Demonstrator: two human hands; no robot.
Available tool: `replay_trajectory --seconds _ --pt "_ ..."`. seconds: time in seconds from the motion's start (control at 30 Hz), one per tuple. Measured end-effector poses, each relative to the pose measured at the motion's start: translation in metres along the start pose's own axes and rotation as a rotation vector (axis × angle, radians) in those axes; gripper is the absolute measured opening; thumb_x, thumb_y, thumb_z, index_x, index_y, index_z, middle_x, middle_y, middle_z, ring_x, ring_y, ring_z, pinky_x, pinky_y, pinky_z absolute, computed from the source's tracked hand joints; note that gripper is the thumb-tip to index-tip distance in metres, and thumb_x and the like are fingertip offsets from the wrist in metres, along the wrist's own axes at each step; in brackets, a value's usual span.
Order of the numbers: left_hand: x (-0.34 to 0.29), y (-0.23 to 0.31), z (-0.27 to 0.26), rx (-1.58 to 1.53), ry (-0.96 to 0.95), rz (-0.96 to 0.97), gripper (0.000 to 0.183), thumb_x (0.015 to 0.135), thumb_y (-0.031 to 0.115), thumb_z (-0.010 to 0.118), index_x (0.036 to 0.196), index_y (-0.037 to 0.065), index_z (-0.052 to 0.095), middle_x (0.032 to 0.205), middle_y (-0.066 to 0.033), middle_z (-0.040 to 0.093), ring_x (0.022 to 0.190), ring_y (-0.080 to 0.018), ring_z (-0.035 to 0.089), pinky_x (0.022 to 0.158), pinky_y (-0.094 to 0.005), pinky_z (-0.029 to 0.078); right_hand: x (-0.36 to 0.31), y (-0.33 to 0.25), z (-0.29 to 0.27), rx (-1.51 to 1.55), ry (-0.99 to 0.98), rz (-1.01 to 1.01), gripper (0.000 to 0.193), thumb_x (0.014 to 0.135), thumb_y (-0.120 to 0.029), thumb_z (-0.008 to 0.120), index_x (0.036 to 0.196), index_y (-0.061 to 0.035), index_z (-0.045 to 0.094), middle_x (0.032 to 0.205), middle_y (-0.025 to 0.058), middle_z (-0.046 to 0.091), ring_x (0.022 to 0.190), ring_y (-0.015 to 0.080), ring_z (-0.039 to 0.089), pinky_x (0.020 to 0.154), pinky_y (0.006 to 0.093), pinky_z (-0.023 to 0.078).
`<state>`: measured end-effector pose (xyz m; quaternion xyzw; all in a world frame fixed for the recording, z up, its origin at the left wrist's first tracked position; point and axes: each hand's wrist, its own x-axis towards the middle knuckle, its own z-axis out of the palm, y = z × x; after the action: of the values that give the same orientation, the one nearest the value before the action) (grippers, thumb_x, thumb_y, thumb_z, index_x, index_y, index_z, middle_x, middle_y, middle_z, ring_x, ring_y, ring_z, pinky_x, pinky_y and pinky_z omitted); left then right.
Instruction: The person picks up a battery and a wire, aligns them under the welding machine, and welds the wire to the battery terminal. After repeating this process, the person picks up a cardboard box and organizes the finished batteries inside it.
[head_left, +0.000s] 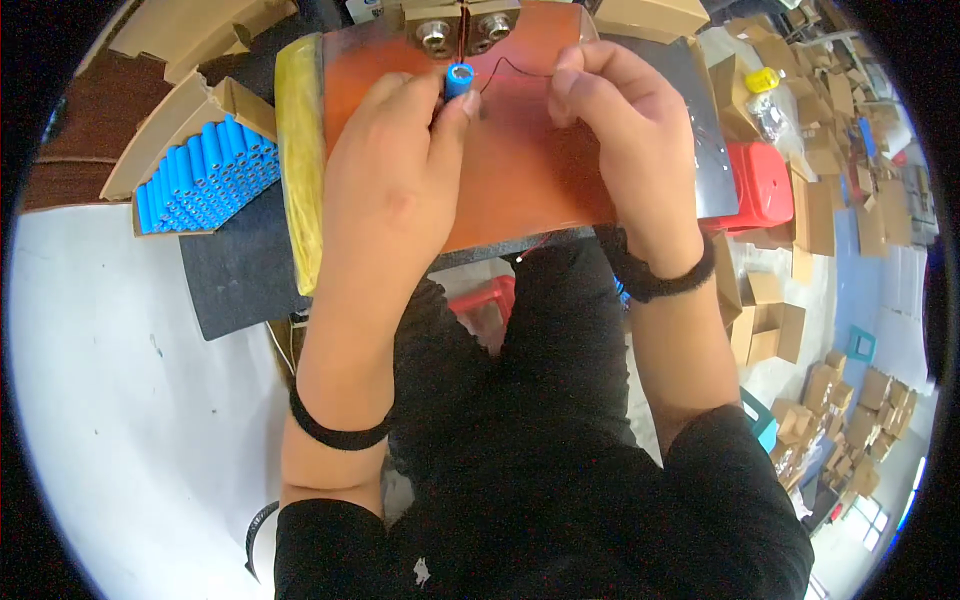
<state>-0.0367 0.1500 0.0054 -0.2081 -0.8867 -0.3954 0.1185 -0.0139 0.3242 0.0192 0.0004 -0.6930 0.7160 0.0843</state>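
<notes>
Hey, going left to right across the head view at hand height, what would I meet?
Cardboard box of blue cylinders, yellow strip, left hand holding a blue cylinder, thin dark wire, right hand, red plastic stool.

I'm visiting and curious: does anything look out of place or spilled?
The cardboard boxes on the right look untidy, scattered at odd angles, some open. At the orange surface, nothing stands out: the left hand holds a blue cylinder.

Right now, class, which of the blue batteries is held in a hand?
The lone battery in the left hand; the batteries at left sit packed together in the cardboard box.
</notes>
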Motion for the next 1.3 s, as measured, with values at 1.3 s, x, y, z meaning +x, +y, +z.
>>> replay_trajectory --seconds 1.3 --pt "-0.009 -0.001 -0.009 -0.014 0.043 -0.012 0.031 0.082 0.031 0.072 0.092 0.002 0.068 0.076 -0.0129 0.059 0.070 -0.0287 0.059 0.064 -0.0377 0.046 -0.001 0.018 0.000 -0.013 -0.037 -0.138 0.008 0.091 -0.006 0.056 0.094 -0.0003 0.059 0.082 0.0006 0.059 0.075 0.0083 0.055 0.070 0.0217 0.044"
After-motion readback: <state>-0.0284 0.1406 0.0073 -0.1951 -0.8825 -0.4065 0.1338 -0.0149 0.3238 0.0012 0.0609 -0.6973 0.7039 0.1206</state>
